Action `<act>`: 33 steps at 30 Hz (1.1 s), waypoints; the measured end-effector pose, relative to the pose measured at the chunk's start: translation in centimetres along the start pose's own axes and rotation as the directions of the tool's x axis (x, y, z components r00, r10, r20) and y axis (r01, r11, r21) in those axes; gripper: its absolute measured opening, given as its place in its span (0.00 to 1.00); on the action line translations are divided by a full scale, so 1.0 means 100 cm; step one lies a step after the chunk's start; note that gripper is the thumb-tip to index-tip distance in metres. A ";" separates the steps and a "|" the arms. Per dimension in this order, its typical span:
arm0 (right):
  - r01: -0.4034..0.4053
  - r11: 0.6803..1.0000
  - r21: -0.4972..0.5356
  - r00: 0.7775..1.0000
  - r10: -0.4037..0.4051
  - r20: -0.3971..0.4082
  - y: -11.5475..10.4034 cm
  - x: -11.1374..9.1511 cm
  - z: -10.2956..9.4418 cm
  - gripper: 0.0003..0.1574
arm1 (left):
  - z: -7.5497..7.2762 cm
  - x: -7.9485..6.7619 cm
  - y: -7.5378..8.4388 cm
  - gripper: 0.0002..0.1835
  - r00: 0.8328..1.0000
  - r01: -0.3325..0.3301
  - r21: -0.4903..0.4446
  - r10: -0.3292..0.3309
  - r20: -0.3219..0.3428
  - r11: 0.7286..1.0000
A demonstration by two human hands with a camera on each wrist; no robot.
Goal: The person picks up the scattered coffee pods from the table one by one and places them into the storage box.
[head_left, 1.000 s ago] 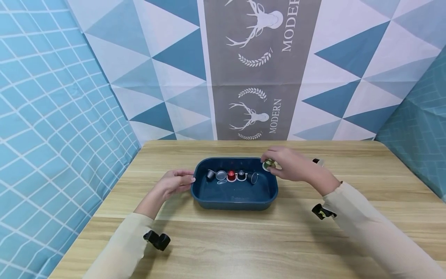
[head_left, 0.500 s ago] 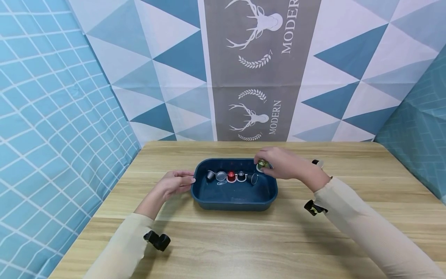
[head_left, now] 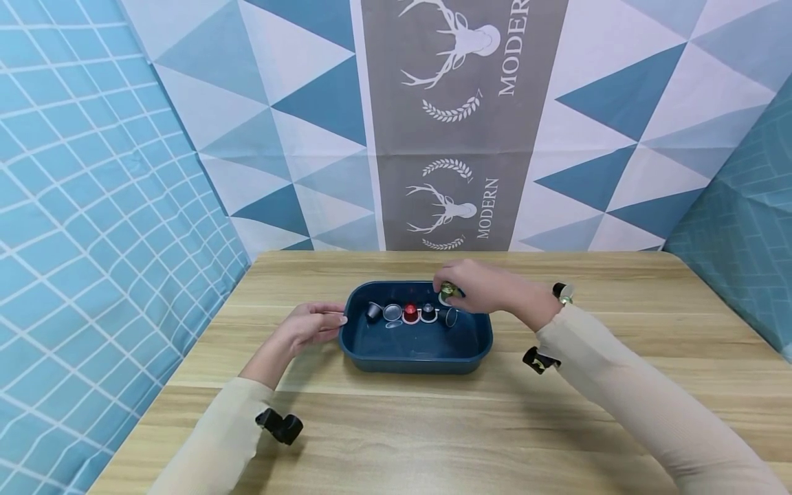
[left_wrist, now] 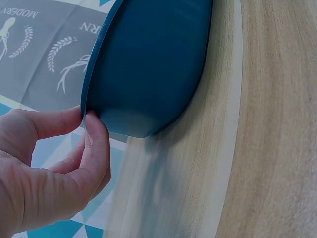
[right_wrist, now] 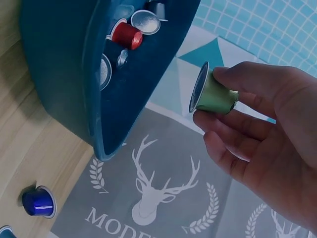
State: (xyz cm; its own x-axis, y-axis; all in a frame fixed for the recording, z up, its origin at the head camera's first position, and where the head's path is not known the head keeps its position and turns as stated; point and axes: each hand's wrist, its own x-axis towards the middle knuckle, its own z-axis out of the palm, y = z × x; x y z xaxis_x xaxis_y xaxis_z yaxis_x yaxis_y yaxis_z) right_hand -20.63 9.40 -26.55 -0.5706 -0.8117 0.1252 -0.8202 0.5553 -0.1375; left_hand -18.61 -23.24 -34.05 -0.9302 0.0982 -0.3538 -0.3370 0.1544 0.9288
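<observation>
A green coffee capsule (right_wrist: pixel 216 94) is pinched between the thumb and fingers of my right hand (head_left: pixel 476 283). That hand hovers over the back right part of a dark blue rectangular bin (head_left: pixel 408 366). With thumb and fingertips, my left hand (left_wrist: pixel 59 173) grips the bin's left rim. Inside the bin, a red capsule (head_left: pixel 411 311) stands in a row with dark capsules, one of them a black capsule (head_left: pixel 429 311) beside it. A silver-faced capsule (right_wrist: pixel 145 22) also shows in the right wrist view.
A blue capsule (right_wrist: pixel 38 202) lies on the wooden table (head_left: pixel 396 433) outside the bin, seen in the right wrist view. Part of another capsule (right_wrist: pixel 6 232) shows at that view's lower left corner. Patterned cloth (head_left: pixel 328 124) stands behind the table.
My right hand has moved left with the green capsule, from the bin's back right corner to above its inside. My left hand and the bin have stayed in place.
</observation>
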 end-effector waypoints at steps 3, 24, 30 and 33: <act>0.012 1.000 0.002 1.000 -0.012 0.017 -0.001 0.006 0.000 0.09 | 0.000 0.000 0.000 0.25 1.000 0.001 0.008 -0.001 -0.004 1.000; 0.084 0.996 -0.011 0.986 -0.081 0.148 -0.012 0.056 0.005 0.10 | 0.001 -0.002 0.000 0.25 1.000 0.000 0.023 0.001 -0.005 1.000; 0.065 0.998 -0.010 0.977 -0.061 0.204 -0.020 0.070 0.011 0.11 | 0.000 0.000 -0.001 0.25 1.000 -0.003 0.023 0.003 -0.004 1.000; 0.065 0.998 -0.006 0.975 -0.062 0.213 -0.022 0.077 0.016 0.11 | 0.001 0.000 -0.001 0.25 1.000 -0.008 0.024 0.008 -0.005 1.000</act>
State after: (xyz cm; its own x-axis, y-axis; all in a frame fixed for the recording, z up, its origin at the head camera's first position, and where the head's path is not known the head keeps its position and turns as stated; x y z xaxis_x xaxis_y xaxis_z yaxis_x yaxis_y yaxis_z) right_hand -23.19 1.67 -26.83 -0.4965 -0.8645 -0.0783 -0.8557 0.5026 -0.1227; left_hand -18.60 -23.20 -34.21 -0.9335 0.0947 -0.3458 -0.3260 0.1776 0.9285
